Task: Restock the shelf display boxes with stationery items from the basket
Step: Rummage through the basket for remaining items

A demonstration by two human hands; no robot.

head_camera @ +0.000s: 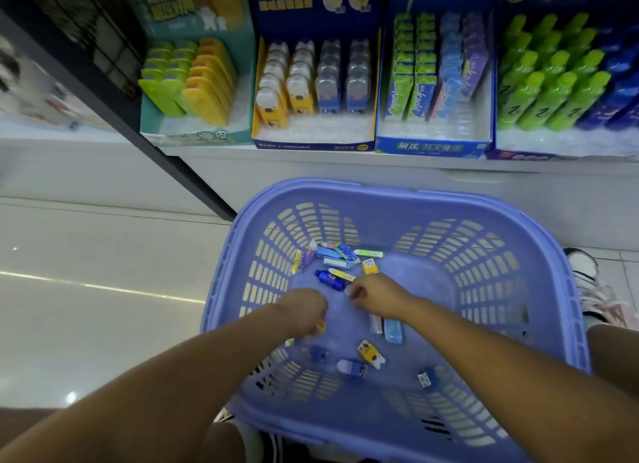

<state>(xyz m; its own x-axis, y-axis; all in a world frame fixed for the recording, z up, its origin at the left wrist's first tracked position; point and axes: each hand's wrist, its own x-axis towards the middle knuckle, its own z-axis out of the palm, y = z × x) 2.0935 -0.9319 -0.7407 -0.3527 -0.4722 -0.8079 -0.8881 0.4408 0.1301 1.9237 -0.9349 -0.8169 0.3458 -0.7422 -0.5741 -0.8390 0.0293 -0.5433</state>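
While both hands were in the basket [397,200], my left hand [304,310] gripped a yellow item [321,325]; my right hand [377,295], at two o'clock from it, was curled, and I couldn't tell its hold.

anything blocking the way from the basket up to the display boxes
Nothing visible does. The basket sits open below the shelf, the display boxes are open-topped, and the left hand and right hand reach inside it.

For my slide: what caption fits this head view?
Left hand and right hand reach into a basket of stationery below display boxes.
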